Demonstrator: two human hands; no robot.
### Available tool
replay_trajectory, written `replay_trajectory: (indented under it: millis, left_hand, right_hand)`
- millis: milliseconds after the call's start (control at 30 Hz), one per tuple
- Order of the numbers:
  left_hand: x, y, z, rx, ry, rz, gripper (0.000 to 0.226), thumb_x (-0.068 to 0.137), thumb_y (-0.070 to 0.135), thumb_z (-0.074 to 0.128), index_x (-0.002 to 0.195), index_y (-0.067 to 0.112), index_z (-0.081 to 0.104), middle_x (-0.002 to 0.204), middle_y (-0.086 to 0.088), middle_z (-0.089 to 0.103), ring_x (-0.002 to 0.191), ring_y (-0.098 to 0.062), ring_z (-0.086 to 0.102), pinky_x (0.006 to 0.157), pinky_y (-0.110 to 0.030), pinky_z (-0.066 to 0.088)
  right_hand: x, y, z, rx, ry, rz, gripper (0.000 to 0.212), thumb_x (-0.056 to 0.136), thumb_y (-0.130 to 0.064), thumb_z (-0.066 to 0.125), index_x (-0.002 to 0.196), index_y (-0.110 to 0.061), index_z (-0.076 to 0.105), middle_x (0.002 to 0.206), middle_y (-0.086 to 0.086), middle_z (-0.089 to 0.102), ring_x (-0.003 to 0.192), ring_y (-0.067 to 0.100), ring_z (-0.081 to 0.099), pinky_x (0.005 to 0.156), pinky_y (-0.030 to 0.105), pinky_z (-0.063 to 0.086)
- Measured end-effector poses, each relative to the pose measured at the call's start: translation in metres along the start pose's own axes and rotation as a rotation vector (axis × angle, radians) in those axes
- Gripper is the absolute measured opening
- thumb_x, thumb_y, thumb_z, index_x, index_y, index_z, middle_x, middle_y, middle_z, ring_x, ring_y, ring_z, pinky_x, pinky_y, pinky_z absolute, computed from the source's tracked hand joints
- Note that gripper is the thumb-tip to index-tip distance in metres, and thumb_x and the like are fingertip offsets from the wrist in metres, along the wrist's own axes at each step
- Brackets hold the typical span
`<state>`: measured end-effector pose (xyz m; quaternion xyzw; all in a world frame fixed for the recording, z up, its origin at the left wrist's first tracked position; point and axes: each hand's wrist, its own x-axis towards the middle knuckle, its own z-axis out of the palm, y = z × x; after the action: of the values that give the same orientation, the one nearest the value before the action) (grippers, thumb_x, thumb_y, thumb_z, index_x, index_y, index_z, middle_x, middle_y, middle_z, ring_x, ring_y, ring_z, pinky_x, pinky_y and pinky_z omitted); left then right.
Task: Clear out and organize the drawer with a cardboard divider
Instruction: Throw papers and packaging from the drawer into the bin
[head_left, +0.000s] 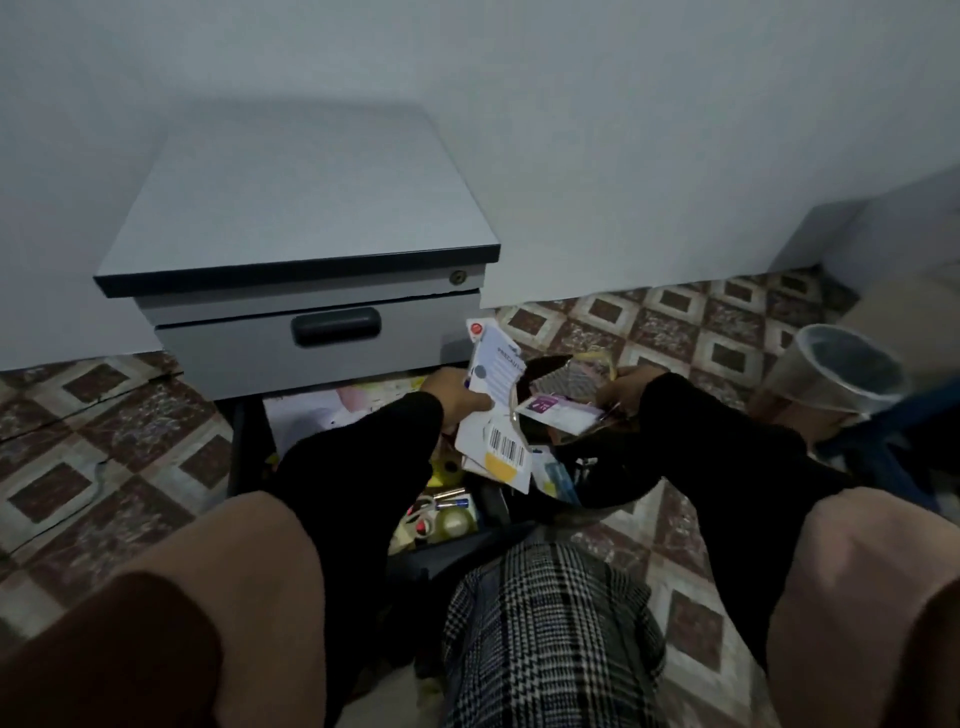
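drawer: pulled open at the bottom of the grey cabinet, low between the person's knees – dark walls, packed with loose clutter, partly hidden by both black sleeves
drawer contents: pale papers at the back left, yellow bits mid, a tape roll and a small battery near the front
left hand: over the drawer, fingers curled round a stack of white cards – top one printed with text, a lower one with a barcode and a yellow patch
right hand: just right of the stack, pinching a white packet with a purple label
cabinet: grey, dark-edged top, upper drawer closed, black handle, keyhole at top right
floor: patterned brown and cream tiles
plastic cup: clear, tilted, at far right
clothing: brown trousers, plaid fabric between the legs
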<state>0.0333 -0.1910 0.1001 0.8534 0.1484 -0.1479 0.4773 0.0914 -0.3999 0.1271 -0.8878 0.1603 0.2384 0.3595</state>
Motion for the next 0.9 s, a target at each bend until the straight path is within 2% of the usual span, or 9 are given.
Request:
replay_trajectory:
  millis: [133, 200, 267, 333, 400, 500, 600, 767, 900]
  left_hand:
    - [0.032, 0.012, 0.037, 0.009, -0.047, -0.022, 0.029, 0.091, 0.022, 0.06, 0.111, 0.003, 0.058, 0.107, -0.017, 0.061, 0.086, -0.026, 0.06, 0.067, -0.03, 0.044]
    - [0.049, 0.015, 0.053, -0.007, -0.066, -0.035, 0.019, 0.092, 0.023, 0.059, 0.102, 0.007, 0.054, 0.094, -0.012, 0.056, 0.072, -0.021, 0.054, 0.069, -0.031, 0.043]
    - [0.062, 0.016, 0.064, -0.042, -0.109, -0.078, 0.016, 0.094, 0.026, 0.056, 0.102, 0.014, 0.048, 0.086, -0.006, 0.051, 0.073, -0.02, 0.05, 0.075, -0.033, 0.045]
    - [0.071, 0.018, 0.072, -0.072, -0.186, -0.128, 0.027, 0.096, 0.029, 0.052, 0.12, 0.018, 0.045, 0.101, -0.007, 0.054, 0.091, -0.025, 0.052, 0.083, -0.035, 0.049]
    - [0.075, 0.013, 0.074, 0.007, -0.185, -0.11, 0.056, 0.096, 0.035, 0.051, 0.142, 0.012, 0.032, 0.134, -0.011, 0.047, 0.113, -0.027, 0.052, 0.09, -0.033, 0.046]
    - [0.078, -0.002, 0.074, -0.001, -0.165, -0.088, 0.063, 0.094, 0.037, 0.053, 0.145, 0.009, 0.029, 0.147, -0.01, 0.037, 0.125, -0.029, 0.046, 0.099, -0.038, 0.044]
    - [0.073, -0.018, 0.068, -0.051, -0.138, -0.074, 0.054, 0.094, 0.032, 0.055, 0.139, 0.006, 0.039, 0.142, -0.012, 0.041, 0.114, -0.029, 0.052, 0.09, -0.039, 0.047]
    - [0.057, -0.043, 0.051, -0.162, -0.124, -0.123, 0.021, 0.092, 0.029, 0.059, 0.104, 0.013, 0.051, 0.097, -0.012, 0.055, 0.08, -0.023, 0.051, 0.063, -0.035, 0.046]
    - [0.042, -0.06, 0.025, -0.212, -0.074, -0.122, 0.019, 0.09, 0.022, 0.061, 0.105, 0.011, 0.055, 0.096, -0.008, 0.055, 0.084, -0.022, 0.054, 0.074, -0.037, 0.048]
  right_hand:
    - [0.026, 0.018, -0.019, 0.018, 0.006, 0.083, 0.008, 0.082, 0.001, 0.064, 0.082, 0.0, 0.057, 0.085, 0.02, 0.06, 0.085, 0.031, 0.059, 0.088, 0.045, 0.05]
    - [0.038, 0.024, -0.024, 0.027, -0.013, 0.104, 0.017, 0.086, 0.005, 0.059, 0.072, -0.001, 0.05, 0.071, 0.016, 0.054, 0.069, 0.031, 0.055, 0.069, 0.037, 0.053]
    - [0.054, 0.031, -0.022, 0.037, -0.032, 0.106, 0.027, 0.088, 0.007, 0.054, 0.066, -0.005, 0.045, 0.067, 0.012, 0.05, 0.058, 0.026, 0.05, 0.043, 0.028, 0.051]
    - [0.065, 0.038, -0.017, 0.022, -0.07, 0.125, 0.027, 0.09, 0.006, 0.051, 0.066, -0.004, 0.047, 0.055, 0.012, 0.055, 0.048, 0.024, 0.055, 0.04, 0.024, 0.051]
    - [0.07, 0.044, -0.013, 0.015, -0.108, 0.176, 0.029, 0.091, 0.002, 0.053, 0.063, -0.001, 0.05, 0.034, 0.009, 0.053, 0.035, 0.022, 0.054, 0.053, 0.029, 0.054]
    - [0.074, 0.043, -0.006, -0.037, -0.139, 0.162, 0.028, 0.091, -0.003, 0.054, 0.064, -0.007, 0.047, 0.053, 0.007, 0.056, 0.048, 0.019, 0.053, 0.042, 0.024, 0.047]
    - [0.072, 0.039, 0.006, -0.078, -0.144, 0.155, 0.025, 0.09, -0.007, 0.058, 0.067, -0.004, 0.052, 0.069, 0.014, 0.052, 0.056, 0.024, 0.048, 0.059, 0.034, 0.049]
    - [0.058, 0.023, 0.029, -0.025, -0.218, 0.089, 0.018, 0.088, -0.001, 0.059, 0.071, -0.004, 0.052, 0.073, 0.016, 0.052, 0.057, 0.025, 0.049, 0.061, 0.039, 0.045]
    - [0.043, 0.005, 0.051, 0.01, -0.229, 0.006, 0.017, 0.089, 0.001, 0.055, 0.072, -0.003, 0.054, 0.079, 0.017, 0.055, 0.056, 0.024, 0.049, 0.05, 0.033, 0.048]
